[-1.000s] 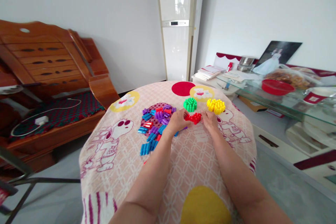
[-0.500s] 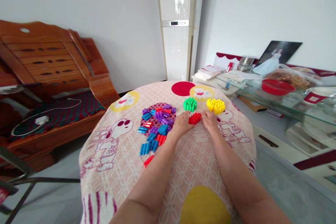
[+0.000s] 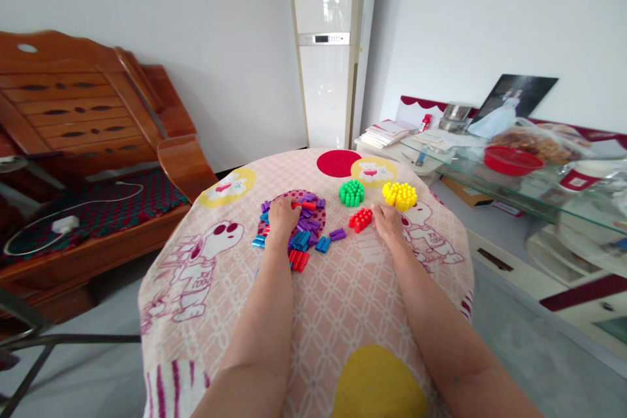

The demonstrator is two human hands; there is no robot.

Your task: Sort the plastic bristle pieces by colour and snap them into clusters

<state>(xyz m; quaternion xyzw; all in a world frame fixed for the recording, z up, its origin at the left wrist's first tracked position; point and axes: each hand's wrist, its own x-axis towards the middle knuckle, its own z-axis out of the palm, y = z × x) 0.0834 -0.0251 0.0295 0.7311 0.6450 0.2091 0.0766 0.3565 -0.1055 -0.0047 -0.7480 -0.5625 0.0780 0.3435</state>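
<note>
My left hand (image 3: pixel 284 217) is over the loose pile of purple, blue and red pieces on the left, its fingers closed at a red piece (image 3: pixel 307 206). My right hand (image 3: pixel 386 221) rests on the cloth just right of a small cluster of upright red pieces (image 3: pixel 360 219); its fingers are bent, and whether they hold anything is hidden. Behind that cluster stand a round green cluster (image 3: pixel 351 193) and a yellow cluster (image 3: pixel 400 196). Purple pieces (image 3: pixel 337 234) and blue pieces (image 3: pixel 322 244) lie between the pile and the red cluster.
A patterned cloth covers the round table (image 3: pixel 343 313). At the right, a glass shelf (image 3: pixel 450 155) bears papers, a red bowl (image 3: pixel 512 160), a cup and a photo. A wooden bench (image 3: pixel 88 117) is at the left, and a tall white appliance (image 3: pixel 327 91) stands behind.
My left hand has moved left from the red cluster to the loose pile. Some purple and blue pieces now lie right of the pile. The view has shifted slightly.
</note>
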